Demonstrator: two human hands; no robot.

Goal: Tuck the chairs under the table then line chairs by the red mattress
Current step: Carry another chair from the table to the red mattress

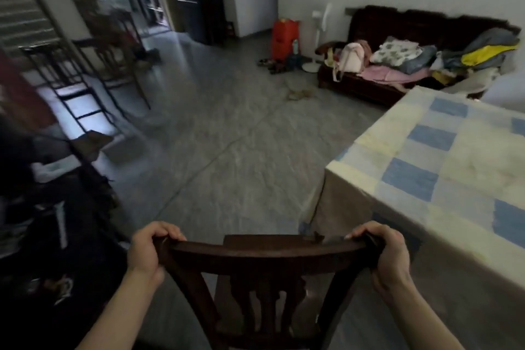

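**Two hands on the top rail, chair out beside the table's corner**

Nearest to us, a dark wooden chair [264, 254] stands just off the near corner of the checked-cloth table [420, 150]. Its carved back faces the camera and its seat points out over open floor, not under the tabletop. The left hand [147, 253] grips one end of the curved rail and the right hand [389, 258] grips the other. They sit wide apart, with the fingers curled over the top edge. We read that spread as a grip for keeping the chair level and steering it, whether by lifting or dragging.

Beyond the table's far end, a dark sofa [369, 25] along the wall is heaped with clothing and a pink backpack [352, 58]. A white standing fan [316, 37] and an orange container [285, 37] stand beside it.

Across the floor from the table, more dark chairs [113, 65] are grouped by a stair. A red shape [20, 94] beside them may be the mattress, but it is too blurred for us to tell. If it is, we judge this chair has the width of the room to cross.
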